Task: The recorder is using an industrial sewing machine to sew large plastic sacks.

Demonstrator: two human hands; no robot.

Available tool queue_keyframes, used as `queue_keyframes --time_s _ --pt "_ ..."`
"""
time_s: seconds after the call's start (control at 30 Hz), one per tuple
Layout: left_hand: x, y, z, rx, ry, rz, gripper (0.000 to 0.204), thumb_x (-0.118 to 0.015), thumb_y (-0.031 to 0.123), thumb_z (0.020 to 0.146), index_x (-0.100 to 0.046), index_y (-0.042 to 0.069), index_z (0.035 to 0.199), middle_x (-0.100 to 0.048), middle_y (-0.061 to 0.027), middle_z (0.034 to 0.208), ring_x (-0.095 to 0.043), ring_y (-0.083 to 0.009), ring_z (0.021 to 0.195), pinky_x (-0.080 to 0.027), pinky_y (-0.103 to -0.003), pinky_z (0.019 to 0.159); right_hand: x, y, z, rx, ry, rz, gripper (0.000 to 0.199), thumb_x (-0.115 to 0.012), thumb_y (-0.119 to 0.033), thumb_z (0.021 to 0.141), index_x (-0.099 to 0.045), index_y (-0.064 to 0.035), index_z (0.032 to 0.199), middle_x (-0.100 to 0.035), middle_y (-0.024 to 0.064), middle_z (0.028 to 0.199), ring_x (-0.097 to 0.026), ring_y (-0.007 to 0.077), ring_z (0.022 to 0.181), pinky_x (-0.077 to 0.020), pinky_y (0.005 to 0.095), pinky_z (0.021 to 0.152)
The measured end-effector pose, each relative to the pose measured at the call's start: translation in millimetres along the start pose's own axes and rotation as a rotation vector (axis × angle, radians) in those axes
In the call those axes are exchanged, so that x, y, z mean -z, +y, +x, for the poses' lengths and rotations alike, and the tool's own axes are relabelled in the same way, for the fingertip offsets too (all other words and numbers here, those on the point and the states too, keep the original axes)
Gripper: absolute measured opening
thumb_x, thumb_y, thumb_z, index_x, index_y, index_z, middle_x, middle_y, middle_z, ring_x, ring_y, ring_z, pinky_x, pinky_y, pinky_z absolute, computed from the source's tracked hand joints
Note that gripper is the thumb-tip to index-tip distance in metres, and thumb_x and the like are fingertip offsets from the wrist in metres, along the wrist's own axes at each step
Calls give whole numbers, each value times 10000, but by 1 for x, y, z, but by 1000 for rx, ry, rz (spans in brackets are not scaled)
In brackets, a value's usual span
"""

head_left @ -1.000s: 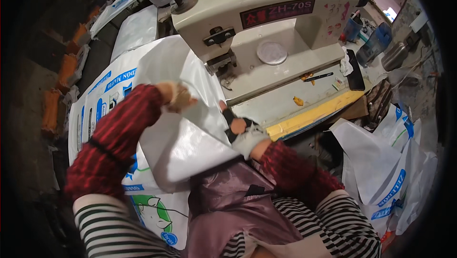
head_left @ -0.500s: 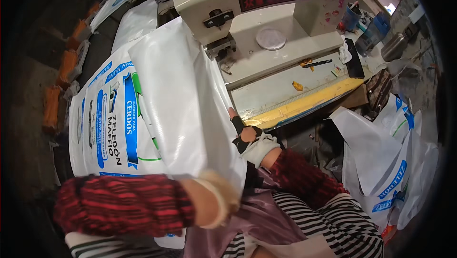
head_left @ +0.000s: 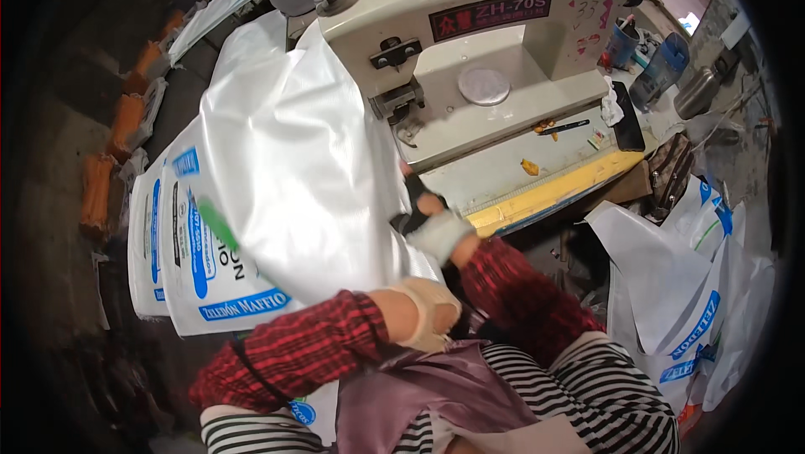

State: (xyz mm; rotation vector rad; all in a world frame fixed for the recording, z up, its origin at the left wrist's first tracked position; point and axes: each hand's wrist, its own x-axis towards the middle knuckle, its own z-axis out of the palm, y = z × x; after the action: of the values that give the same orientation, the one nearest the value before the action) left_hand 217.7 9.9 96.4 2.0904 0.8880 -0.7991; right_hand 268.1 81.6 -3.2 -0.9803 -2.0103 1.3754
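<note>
A large white woven sack [head_left: 306, 160] with blue, green and black print lies over the left part of the sewing machine's table, its upper layer rumpled. My right hand [head_left: 425, 207], in a black fingerless glove with a whitish cuff, grips the sack's right edge, just in front of the machine. One fingertip points up along that edge. My left hand [head_left: 434, 313], in a beige glove, is at the sack's near edge, close to my lap; its fingers are mostly hidden. The cream sewing machine [head_left: 478, 22] stands beyond, its presser foot [head_left: 404, 110] right beside the sack.
Black tweezers [head_left: 563, 128] and a phone [head_left: 625, 119] lie on the machine bed, which has a yellow front edge [head_left: 558, 194]. More printed white sacks [head_left: 671, 286] hang at the right. A blue cup [head_left: 621, 43] and a metal flask [head_left: 700, 89] stand at the back right.
The sack's upper layer has shifted and creased, covering more of the print. My left hand has moved right and slightly up; my right hand has moved slightly up along the edge.
</note>
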Motion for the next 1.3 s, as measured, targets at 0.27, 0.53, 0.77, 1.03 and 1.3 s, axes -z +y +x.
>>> queue_keyframes --time_s 0.27,0.53,0.77,1.03,1.3 --pt "-7 33 8 -253 -146 -69 257 -584 285 679 -665 56 762 -637 -150 800 -612 -320 779 -487 -390 665 11 -18 -53 -201 -339 -544 502 -492 -355 712 -528 -89 1136 -609 170 802 -594 340 755 -465 401 716" --pt "-6 27 20 -345 -206 -81 359 -612 249 662 -605 13 932 -621 -177 856 -606 -317 815 -491 -379 663 12 -4 -15 -107 -400 -851 308 -443 -275 776 -611 -123 986 -624 133 940 -607 272 804 -459 355 751" --pt "60 -7 -42 136 41 318 530 -673 324 572 -466 197 1043 -580 -36 870 -550 -223 941 -353 -343 873 4 34 -15 54 -140 -555 741 -581 -320 703 -277 -63 1327 -595 215 864 -599 353 711 -474 404 610" --pt "91 15 -86 -24 -18 539 200 -595 323 711 -620 183 851 -599 15 751 -545 -196 838 -312 -433 878 42 -38 -48 -243 -555 -774 790 -543 -178 702 -149 -117 1384 -602 194 931 -598 338 773 -478 371 660" --pt "81 8 -133 102 37 398 107 -593 291 584 -589 185 603 -538 5 555 -516 -179 580 -316 -374 791 24 -16 -34 -231 -443 -706 830 -539 -160 705 -75 -98 1390 -616 197 894 -613 325 768 -486 386 645"
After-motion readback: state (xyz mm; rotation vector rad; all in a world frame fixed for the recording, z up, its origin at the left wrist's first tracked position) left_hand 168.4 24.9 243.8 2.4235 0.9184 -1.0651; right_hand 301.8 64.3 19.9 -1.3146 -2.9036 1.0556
